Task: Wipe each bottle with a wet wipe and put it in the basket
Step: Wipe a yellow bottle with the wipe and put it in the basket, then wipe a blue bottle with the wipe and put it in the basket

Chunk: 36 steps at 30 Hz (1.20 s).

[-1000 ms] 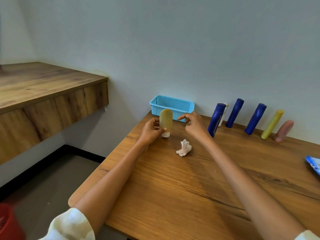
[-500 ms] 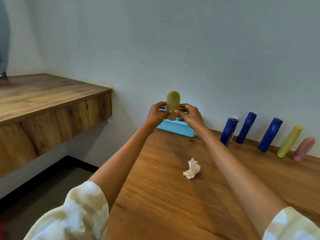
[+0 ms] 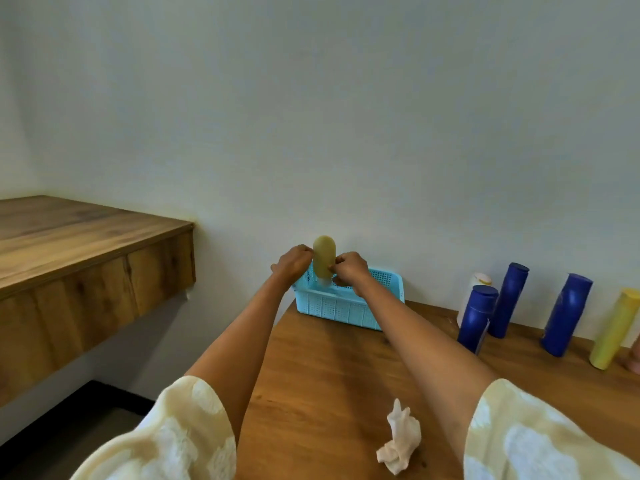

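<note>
An olive-yellow bottle [image 3: 324,258] stands upright, cap down, over the blue mesh basket [image 3: 341,308] at the table's far left corner. My left hand [image 3: 292,264] grips its left side and my right hand [image 3: 349,270] grips its right side. The bottle's white cap dips inside the basket rim. A crumpled white wet wipe [image 3: 400,441] lies on the table near me, between my forearms. Three dark blue bottles [image 3: 477,317] [image 3: 508,298] [image 3: 565,313] and a yellow bottle [image 3: 614,328] lean along the wall to the right.
A white bottle [image 3: 479,280] stands behind the nearest blue one. A pink bottle edge [image 3: 634,358] shows at the right border. The wooden table [image 3: 322,375] ends at the left beside a lower wooden counter [image 3: 69,244]; floor lies between them.
Both hands carried the olive-yellow bottle from the table up and forward to the basket. The view tilted upward. The wipe stayed on the table.
</note>
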Tool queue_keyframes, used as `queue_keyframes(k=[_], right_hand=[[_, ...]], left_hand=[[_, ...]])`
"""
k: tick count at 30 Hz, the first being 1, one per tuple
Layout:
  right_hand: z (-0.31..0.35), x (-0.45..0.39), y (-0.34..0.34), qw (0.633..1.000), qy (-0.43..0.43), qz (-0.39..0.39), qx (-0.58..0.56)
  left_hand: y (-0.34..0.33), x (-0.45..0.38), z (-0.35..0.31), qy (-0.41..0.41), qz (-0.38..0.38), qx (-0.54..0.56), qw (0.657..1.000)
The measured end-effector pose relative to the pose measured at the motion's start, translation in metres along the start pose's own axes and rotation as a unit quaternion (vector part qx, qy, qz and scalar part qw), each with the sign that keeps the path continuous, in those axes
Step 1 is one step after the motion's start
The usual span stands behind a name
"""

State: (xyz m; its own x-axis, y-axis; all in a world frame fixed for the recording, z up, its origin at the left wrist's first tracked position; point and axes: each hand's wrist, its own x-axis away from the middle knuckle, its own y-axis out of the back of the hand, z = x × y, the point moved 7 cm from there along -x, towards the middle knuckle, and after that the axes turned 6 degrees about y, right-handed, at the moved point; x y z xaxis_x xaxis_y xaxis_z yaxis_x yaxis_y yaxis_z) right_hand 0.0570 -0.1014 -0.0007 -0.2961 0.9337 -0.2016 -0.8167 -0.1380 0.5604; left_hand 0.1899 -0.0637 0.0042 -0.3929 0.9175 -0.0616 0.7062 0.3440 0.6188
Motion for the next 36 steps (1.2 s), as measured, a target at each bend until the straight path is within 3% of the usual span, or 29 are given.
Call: queue_keyframes(k=[5,17,22,26,28,31,36], right_hand=[[-0.021,-0.010,-0.006,0.999,-0.033,0.014,0.005],[-0.018,-0.004,0.001,0.998,-0.029,0.014,0.048],[0.004,0.023,0.021,0.999,0.001,-0.049,0.008],[0.036,0.082,0.049,0.973,0.143,-0.181,-0.020],[0.045,0.121,0.068,0.948,0.209,-0.238,-0.014],[0.051,0.166,0.100,0.923,0.265,-0.279,0.009],[0.055,0.205,0.161,0.896,0.305,-0.317,0.064]], left_hand=[[-0.013,-0.016,0.002,-0.003,-0.023,-0.143,0.989],[-0.019,-0.006,0.013,0.013,-0.014,-0.125,0.992],[0.005,0.029,-0.003,-0.026,-0.099,-0.048,0.994],[0.014,0.094,-0.032,-0.161,-0.205,0.067,0.963],[0.004,0.122,-0.047,-0.190,-0.180,0.113,0.958],[-0.025,0.154,-0.067,-0.188,-0.083,0.186,0.961],[-0.082,0.203,-0.121,-0.249,0.070,0.189,0.947]])
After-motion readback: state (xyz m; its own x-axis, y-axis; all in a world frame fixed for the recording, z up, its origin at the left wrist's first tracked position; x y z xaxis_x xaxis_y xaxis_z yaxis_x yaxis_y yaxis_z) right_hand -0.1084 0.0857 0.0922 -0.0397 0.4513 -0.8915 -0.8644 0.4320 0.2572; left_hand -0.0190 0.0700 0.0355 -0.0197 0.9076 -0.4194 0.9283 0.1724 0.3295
